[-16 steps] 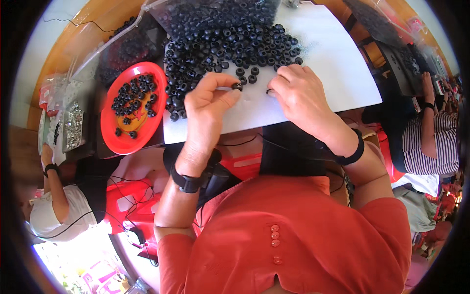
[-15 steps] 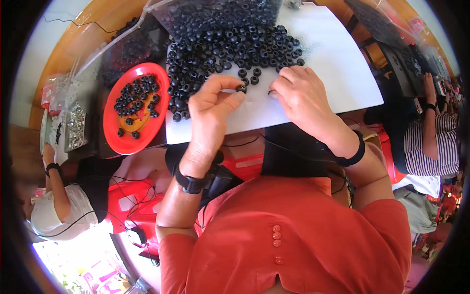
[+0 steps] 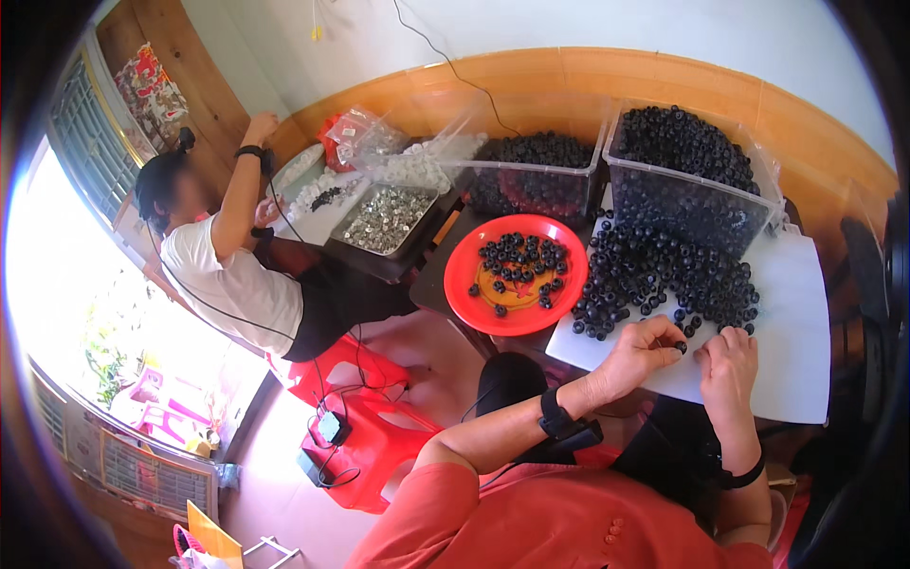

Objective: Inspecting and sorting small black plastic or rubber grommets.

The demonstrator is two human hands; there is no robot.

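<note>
Between the thumb and fingertips of my left hand [image 3: 641, 357] is a small round black bead [image 3: 681, 347] with a hole in it. Close by on the right, my right hand [image 3: 729, 372] is closed in a pinch; what it holds, if anything, is too small to make out. Both hands are over the near part of a white board [image 3: 789, 327]. Just beyond them a heap of similar black beads [image 3: 654, 270] spreads across the board. A red plate [image 3: 462, 302] with a yellow picture, left of the heap, carries several more.
Two clear plastic bins of black beads, one right [image 3: 697, 194] and one left [image 3: 536, 185], stand along the wall. Farther left are a metal tray [image 3: 389, 220] of shiny small parts and a seated person [image 3: 232, 256]. Red stools [image 3: 370, 455] with cables stand on the floor.
The view has swung to the left, bringing the other person, the tray and the doorway into sight. My left hand keeps the bead; both hands stay pinched close together over the board.
</note>
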